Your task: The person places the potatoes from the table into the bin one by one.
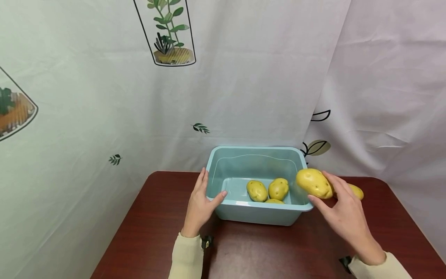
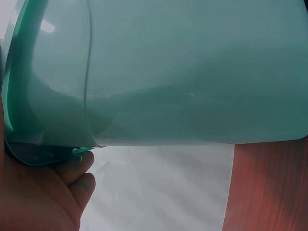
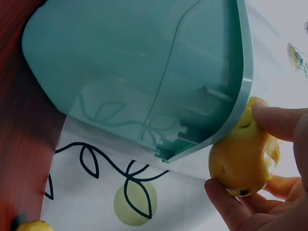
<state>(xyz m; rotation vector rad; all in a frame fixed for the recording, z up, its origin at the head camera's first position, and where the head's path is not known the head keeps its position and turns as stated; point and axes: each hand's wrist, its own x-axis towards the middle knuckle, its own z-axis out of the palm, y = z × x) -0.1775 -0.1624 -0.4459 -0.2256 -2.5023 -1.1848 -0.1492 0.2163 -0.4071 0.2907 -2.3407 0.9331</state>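
Observation:
A light blue plastic bin (image 1: 258, 214) stands on the table, with three yellow potatoes inside; two are the left potato (image 1: 257, 191) and the right potato (image 1: 278, 188), and the front rim partly hides the third potato (image 1: 274, 201). My left hand (image 1: 200, 207) holds the bin's front left corner, thumb over the rim and fingers along the outside. At the right rim, my right hand (image 1: 343, 211) grips another potato (image 1: 313, 183) between thumb and fingers. In the right wrist view, this held potato (image 3: 240, 156) overlaps the bin's rim (image 3: 246, 82).
Behind my right hand, one more potato (image 1: 357, 191) lies on the dark red-brown table (image 1: 156, 228), partly hidden. A pale cloth (image 1: 258, 97) with printed plants hangs behind the table, close to the bin's back.

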